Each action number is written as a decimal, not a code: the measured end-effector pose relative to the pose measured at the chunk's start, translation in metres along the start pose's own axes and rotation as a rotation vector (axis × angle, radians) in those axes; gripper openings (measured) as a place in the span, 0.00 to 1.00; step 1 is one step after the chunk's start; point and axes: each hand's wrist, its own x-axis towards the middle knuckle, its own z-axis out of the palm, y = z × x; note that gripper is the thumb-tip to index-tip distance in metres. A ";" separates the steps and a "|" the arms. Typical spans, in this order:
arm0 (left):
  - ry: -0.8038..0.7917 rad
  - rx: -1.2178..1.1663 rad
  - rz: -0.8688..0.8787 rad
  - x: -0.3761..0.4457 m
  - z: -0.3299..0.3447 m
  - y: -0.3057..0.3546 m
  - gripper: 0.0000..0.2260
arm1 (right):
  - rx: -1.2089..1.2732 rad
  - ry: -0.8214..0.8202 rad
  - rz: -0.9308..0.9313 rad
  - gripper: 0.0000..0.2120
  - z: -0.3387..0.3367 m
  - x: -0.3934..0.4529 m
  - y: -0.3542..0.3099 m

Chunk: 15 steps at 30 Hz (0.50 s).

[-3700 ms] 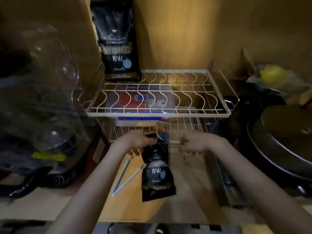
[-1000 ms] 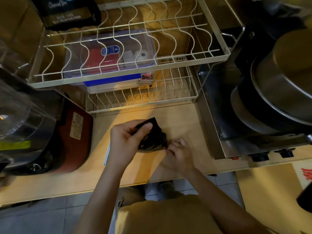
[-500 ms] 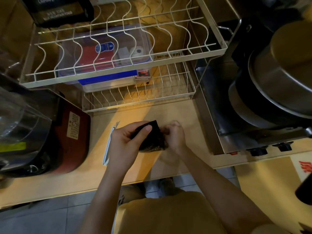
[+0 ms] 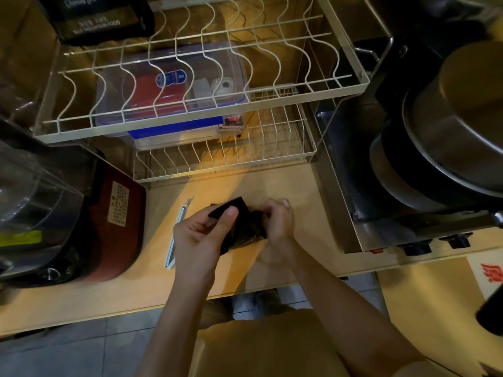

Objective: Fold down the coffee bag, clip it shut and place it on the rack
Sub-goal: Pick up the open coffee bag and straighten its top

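Note:
A small black coffee bag (image 4: 245,227) is held just above the wooden counter (image 4: 285,180), its top bent over. My left hand (image 4: 201,238) grips the bag's left side, thumb pressed on the folded top. My right hand (image 4: 277,221) pinches the bag's right edge. A long white bag clip (image 4: 175,235) lies on the counter to the left of my left hand, partly hidden by it. The white wire rack (image 4: 204,126) stands behind, two tiers high. A second, larger black coffee bag (image 4: 100,17) stands on the top tier at the far left.
A clear plastic box (image 4: 174,85) with red and blue contents sits on the rack's lower tier. A dark red appliance (image 4: 114,216) and a clear jug (image 4: 30,191) stand at left. Stacked metal pots (image 4: 446,137) on a steel stove fill the right.
Since 3.7 s ago the bag's top has been folded down and the view has tilted downward. In the last second my right hand came up from the counter to the bag's right edge.

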 end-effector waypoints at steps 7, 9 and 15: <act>0.098 -0.013 0.004 0.012 0.001 0.000 0.08 | -0.098 -0.151 -0.077 0.14 -0.006 0.005 0.006; 0.091 -0.008 -0.003 0.014 0.002 -0.001 0.10 | -0.114 -0.132 -0.048 0.14 -0.005 0.005 0.004; 0.115 -0.054 -0.033 0.017 -0.003 -0.003 0.10 | -0.221 -0.081 0.022 0.09 0.008 0.006 0.003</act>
